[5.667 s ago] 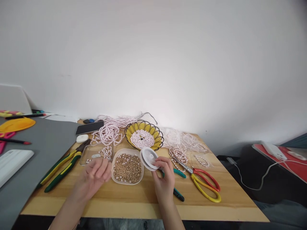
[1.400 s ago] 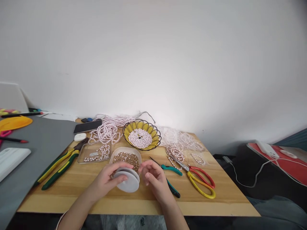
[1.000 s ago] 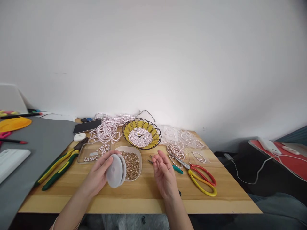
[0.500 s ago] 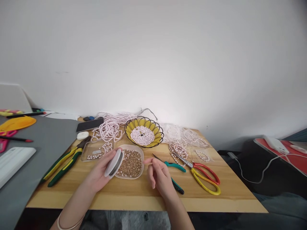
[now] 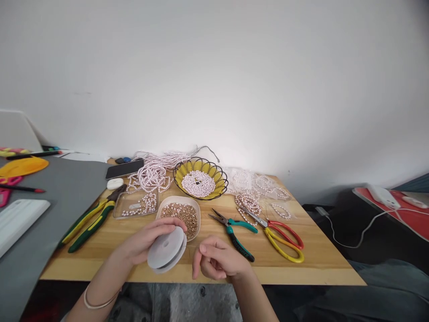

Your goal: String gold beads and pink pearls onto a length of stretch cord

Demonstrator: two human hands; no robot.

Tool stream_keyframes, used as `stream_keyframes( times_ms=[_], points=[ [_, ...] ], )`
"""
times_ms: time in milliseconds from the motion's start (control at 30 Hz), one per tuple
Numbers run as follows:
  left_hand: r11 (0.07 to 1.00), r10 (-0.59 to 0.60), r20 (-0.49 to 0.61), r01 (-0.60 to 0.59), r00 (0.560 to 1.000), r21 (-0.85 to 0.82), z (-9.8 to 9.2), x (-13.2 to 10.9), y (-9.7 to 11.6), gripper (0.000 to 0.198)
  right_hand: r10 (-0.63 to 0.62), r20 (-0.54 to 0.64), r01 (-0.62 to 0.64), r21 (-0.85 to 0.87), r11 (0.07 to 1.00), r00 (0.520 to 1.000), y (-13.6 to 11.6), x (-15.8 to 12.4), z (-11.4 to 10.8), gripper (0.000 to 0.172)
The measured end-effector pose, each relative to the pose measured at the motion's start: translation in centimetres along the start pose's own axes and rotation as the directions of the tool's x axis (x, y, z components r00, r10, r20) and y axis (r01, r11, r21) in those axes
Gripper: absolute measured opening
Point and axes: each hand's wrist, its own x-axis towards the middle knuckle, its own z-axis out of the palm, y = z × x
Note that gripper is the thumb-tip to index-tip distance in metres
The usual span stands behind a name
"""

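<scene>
My left hand [image 5: 150, 239] grips a white spool [image 5: 166, 248] by its rim, its round face tilted up toward me over the table's front edge. Right of it, my right hand [image 5: 219, 259] is curled with the thumb against the bent fingers. Whatever those fingers hold, if anything, is too fine to make out. Just behind the spool is a pale square bowl [image 5: 199, 223] of gold beads [image 5: 186, 214], partly covered by my left fingers. Needle-nose pliers [image 5: 230, 222] with teal and black handles lie beyond my right hand.
Scissors [image 5: 268, 231] with red and yellow handles lie right. A yellow basket [image 5: 217, 190] holds pink beads; bead strands [image 5: 152, 176] and a phone [image 5: 125, 169] lie back left. Large green-yellow pliers [image 5: 92, 223] and a clear bead tray [image 5: 117, 208] are left.
The spool has come toward me and turned so its flat face shows more. My right hand has moved down, away from the pliers, with its fingers now curled lower.
</scene>
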Motion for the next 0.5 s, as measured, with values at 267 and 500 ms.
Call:
stream_keyframes(
  times_ms=[267, 500],
  points=[
    [0.999, 0.007, -0.013, -0.007, 1.0, -0.054, 0.12, 0.07, 0.25, 0.031, -0.081, -0.088, 0.075, -0.073, 0.995, 0.993, 0.18, -0.09, -0.25, 0.049],
    [0.998, 0.02, -0.016, -0.02, 1.0, -0.052, 0.11, 0.07, 0.19, 0.03, -0.075, -0.102, 0.066, -0.089, 0.994, 0.992, 0.15, -0.08, -0.16, 0.053]
  ],
)
